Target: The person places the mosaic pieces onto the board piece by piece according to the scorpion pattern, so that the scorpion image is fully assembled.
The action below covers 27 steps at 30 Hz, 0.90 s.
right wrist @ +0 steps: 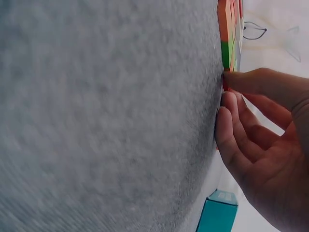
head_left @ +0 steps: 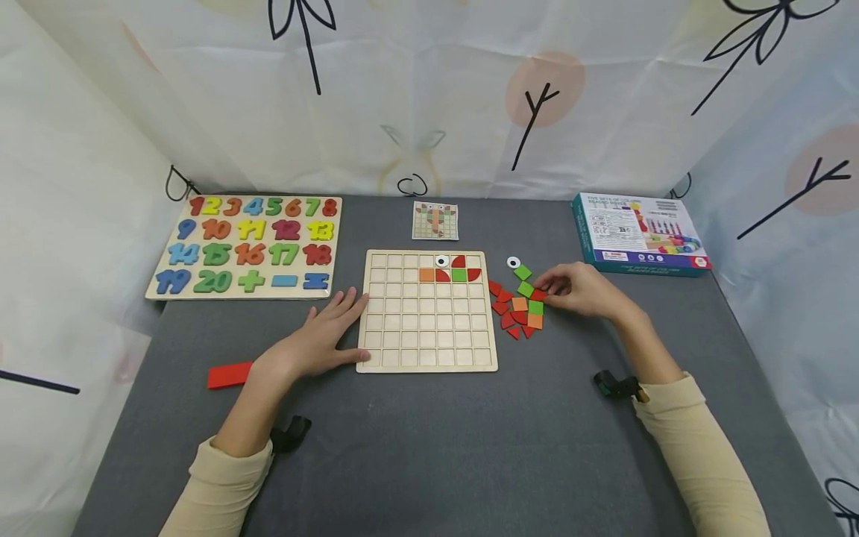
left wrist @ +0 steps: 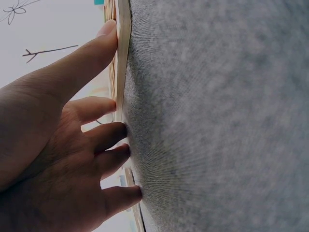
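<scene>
A square wooden grid board [head_left: 426,321] lies in the middle of the table, with a few colored tiles and a white eye disc [head_left: 441,261] in its upper right cells. My left hand [head_left: 322,335] is spread at the board's left edge, thumb on its lower corner. Right of the board lies a loose pile of red, green and orange tiles [head_left: 520,304]. At the pile's right side, my right hand [head_left: 576,289] pinches a red tile [right wrist: 226,87] between thumb and fingers, low against the table. The fingers partly cover that tile.
A small pattern card [head_left: 435,221] lies behind the board. On the left is a number puzzle [head_left: 248,250], with a red block [head_left: 228,375] nearer me, partly behind my left wrist. A teal-sided box [head_left: 640,233] sits at the back right. Another eye disc [head_left: 513,262] lies above the pile.
</scene>
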### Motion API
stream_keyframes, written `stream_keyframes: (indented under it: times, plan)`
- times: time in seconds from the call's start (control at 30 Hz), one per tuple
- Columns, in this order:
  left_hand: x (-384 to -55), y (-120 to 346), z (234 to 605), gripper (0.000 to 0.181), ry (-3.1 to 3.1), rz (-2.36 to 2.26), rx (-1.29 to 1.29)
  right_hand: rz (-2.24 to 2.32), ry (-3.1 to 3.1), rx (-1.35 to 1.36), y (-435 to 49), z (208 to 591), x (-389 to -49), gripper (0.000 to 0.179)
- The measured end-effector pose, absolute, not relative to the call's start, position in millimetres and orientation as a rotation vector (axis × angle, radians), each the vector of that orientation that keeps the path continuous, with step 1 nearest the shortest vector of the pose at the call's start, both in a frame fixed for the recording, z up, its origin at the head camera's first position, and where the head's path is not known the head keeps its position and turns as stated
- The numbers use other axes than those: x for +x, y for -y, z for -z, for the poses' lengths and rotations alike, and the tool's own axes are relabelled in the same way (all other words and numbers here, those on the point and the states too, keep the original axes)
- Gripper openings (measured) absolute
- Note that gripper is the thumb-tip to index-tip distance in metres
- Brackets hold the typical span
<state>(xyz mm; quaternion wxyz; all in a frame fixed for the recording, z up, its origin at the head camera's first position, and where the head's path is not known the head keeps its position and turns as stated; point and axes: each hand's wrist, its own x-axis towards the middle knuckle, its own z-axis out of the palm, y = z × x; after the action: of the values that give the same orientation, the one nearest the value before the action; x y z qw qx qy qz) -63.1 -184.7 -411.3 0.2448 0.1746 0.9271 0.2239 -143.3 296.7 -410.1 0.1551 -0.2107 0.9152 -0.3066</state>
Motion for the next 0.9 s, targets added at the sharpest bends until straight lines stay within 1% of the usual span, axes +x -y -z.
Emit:
stream_keyframes:
  times: [0.07,0.37,0.6,0.7,0.9]
  plan:
    - [-64,186,415,0.103,-2.528,-0.627,0.477,0.874,-2.611,-0.599,-297,409,-144,0.023]
    - [-62,187,411,0.104,-2.518,-0.647,0.482,0.804,-2.620,-0.585,-296,410,-149,0.022]
    - [-71,197,440,0.111,-2.515,-0.690,0.470,0.760,-2.654,-0.572,-297,409,-147,0.018]
    - [-73,199,446,0.114,-2.520,-0.686,0.482,0.780,-2.666,-0.560,-299,407,-145,0.017]
    - [-67,192,427,0.107,-2.514,-0.680,0.476,0.861,-2.682,-0.540,-298,402,-142,0.020]
